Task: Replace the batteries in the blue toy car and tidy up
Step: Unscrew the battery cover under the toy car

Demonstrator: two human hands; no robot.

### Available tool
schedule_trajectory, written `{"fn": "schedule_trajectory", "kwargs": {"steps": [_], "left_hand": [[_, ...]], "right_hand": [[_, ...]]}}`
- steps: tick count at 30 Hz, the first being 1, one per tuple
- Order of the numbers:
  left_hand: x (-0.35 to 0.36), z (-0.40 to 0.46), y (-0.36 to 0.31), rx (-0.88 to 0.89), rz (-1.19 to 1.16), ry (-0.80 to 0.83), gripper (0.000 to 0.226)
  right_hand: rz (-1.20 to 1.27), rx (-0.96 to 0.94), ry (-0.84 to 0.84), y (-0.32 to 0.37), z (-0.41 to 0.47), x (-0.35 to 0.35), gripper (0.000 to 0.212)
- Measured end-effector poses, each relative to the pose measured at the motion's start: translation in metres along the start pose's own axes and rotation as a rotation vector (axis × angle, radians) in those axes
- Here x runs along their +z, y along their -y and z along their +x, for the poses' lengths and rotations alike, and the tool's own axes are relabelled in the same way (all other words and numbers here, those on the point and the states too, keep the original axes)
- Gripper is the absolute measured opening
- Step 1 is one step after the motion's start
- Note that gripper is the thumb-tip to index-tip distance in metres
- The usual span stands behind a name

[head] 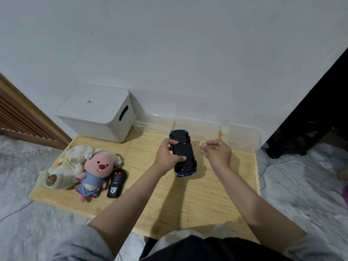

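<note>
The left hand (166,155) grips the blue plastic toy car (183,153), turned black underside up, above the light wooden counter (188,194). The right hand (216,151) hovers beside it, loosely curled, holding nothing.

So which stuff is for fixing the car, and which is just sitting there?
For the job: toy car, held upside down by the left hand; right hand.

Just lying about: pink plush, cream plush, remote, white box.
</note>
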State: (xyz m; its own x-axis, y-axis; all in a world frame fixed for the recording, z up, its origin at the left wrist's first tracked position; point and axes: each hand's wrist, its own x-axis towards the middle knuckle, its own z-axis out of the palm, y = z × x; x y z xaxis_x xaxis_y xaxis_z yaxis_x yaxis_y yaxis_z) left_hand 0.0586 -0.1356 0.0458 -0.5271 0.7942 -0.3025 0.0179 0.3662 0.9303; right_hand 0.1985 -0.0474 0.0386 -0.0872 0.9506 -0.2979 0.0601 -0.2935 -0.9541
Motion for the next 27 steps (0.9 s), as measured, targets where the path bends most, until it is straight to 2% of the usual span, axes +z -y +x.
{"fn": "schedule_trajectory", "kwargs": {"steps": [3,7,9,11,13,17,20,25,27], "left_hand": [[-0.004,-0.001,0.011,-0.028,0.04,0.004,0.053],[-0.003,-0.002,0.021,-0.063,0.056,0.018,0.053],[0.0,-0.004,0.026,-0.084,0.059,0.027,0.053],[0.003,-0.006,0.03,-0.1,0.062,0.04,0.053],[0.006,-0.008,0.033,-0.106,0.067,0.052,0.053],[0.011,-0.01,0.036,-0.114,0.087,0.067,0.053],[0.013,-0.012,0.037,-0.12,0.09,0.083,0.054],[0.015,-0.017,0.038,-0.117,0.084,0.12,0.053],[0.017,-0.019,0.039,-0.126,0.065,0.13,0.053]], "right_hand": [[-0.159,0.036,-0.023,-0.024,0.003,-0.02,0.013],[-0.335,-0.029,-0.223,-0.046,0.0,-0.043,0.007],[-0.448,0.0,-0.372,-0.055,-0.001,-0.054,0.02],[-0.558,0.127,-0.445,-0.066,0.0,-0.065,0.035],[-0.592,0.197,-0.425,-0.077,0.0,-0.071,0.037],[-0.555,0.041,-0.398,-0.09,-0.006,-0.076,0.023],[-0.556,-0.002,-0.383,-0.091,-0.01,-0.084,0.014],[-0.577,-0.053,-0.13,-0.09,-0.015,-0.111,0.011],[-0.623,-0.111,-0.082,-0.094,-0.026,-0.123,0.01]]}}
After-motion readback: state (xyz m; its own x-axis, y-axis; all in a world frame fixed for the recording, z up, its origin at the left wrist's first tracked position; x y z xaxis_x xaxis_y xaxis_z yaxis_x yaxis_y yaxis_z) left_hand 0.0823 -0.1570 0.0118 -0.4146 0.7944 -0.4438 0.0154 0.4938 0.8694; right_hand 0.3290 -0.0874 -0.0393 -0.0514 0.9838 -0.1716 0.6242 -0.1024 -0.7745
